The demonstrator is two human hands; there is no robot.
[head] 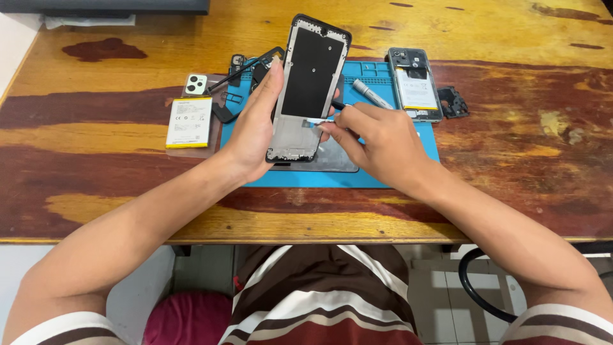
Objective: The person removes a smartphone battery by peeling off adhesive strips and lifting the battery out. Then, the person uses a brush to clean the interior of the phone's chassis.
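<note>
Over the desk's middle | left hand (255, 131) is gripping frame (310, 89) | right hand (377, 144) fingers are pinching tool (336, 105) on it | phone (415, 83) lying opened, battery (189, 121) out | reassembly remaining.

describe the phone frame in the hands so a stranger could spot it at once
On the wooden table lies a blue mat. Above its middle, the left hand holds the phone frame upright while the right hand works its lower edge. Unlike the opened phone lying flat on the mat, it is raised, with a plain black panel.

left hand (255, 131) grips phone frame (310, 89); right hand (373, 144) holds tool (336, 106) against it.
</note>
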